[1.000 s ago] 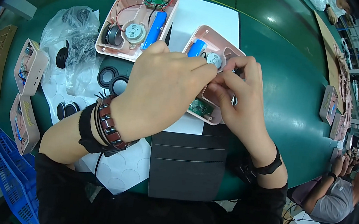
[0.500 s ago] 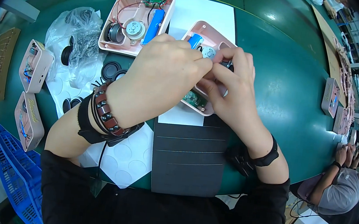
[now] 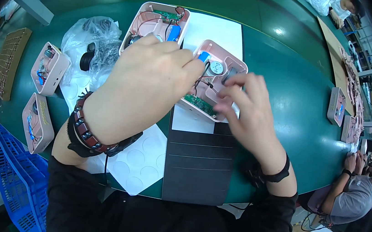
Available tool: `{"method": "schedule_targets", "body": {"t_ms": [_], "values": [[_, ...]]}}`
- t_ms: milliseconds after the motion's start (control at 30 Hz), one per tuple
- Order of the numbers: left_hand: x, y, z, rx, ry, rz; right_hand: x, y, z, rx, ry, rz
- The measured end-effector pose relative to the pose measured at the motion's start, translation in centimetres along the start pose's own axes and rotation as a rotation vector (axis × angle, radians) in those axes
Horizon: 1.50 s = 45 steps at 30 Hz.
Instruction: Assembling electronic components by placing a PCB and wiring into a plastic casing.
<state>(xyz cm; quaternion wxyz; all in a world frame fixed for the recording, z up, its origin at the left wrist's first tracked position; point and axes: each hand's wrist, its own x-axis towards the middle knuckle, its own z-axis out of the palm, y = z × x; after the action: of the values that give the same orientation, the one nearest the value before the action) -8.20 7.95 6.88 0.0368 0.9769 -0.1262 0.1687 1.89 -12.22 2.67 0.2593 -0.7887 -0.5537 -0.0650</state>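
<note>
A pink plastic housing (image 3: 240, 63) lies open between my hands. Inside it are a blue cylindrical battery (image 3: 203, 56), a round silver motor (image 3: 215, 68), a dark round speaker (image 3: 229, 76), a green circuit board (image 3: 200, 105) and thin wires ending in a small black connector (image 3: 211, 85). My left hand (image 3: 155, 66) is curled over the housing's left side; its fingertips, and whatever they pinch, are hidden behind its back. At the right wall, my right hand (image 3: 248, 109) has its fingers apart, slightly blurred, with nothing visible in them.
Behind my left hand stands a second pink housing (image 3: 185, 22). Two more housings (image 3: 50, 68) sit at the left, near a clear plastic bag (image 3: 107, 38) and black round parts. A white sticker sheet (image 3: 137, 161), black mat (image 3: 196, 177) and blue crate (image 3: 18, 179) are nearer. A co-worker (image 3: 353, 194) sits at right.
My right hand has come away from my left and its fingers have spread, uncovering the wires and speaker. The whole view has shifted, with the housings now lower in it.
</note>
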Motion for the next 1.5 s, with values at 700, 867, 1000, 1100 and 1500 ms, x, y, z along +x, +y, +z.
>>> {"method": "schedule_targets", "body": {"t_ms": [700, 867, 1000, 1100, 1500], "values": [[-3.5, 6.5, 2.0, -0.039, -0.598, 0.429, -8.9, 7.6, -3.7, -0.484, 0.125, 0.271], [-2.8, 6.1, 1.7, -0.105, -0.661, 0.441, -9.2, 9.2, -7.4, -0.855, 0.228, 0.442], [-1.6, 2.9, 0.6, -0.168, -0.538, 0.217, -6.1, 4.1, -5.2, -0.434, 0.043, 0.200], [-1.0, -1.3, 1.6, 0.084, -0.150, -0.049, -5.3, 1.2, -1.5, -0.105, -0.133, 0.072], [-2.6, -5.6, 4.0, 0.271, 0.024, 0.099, -5.6, 1.7, 2.6, 0.201, -0.127, 0.151]]}}
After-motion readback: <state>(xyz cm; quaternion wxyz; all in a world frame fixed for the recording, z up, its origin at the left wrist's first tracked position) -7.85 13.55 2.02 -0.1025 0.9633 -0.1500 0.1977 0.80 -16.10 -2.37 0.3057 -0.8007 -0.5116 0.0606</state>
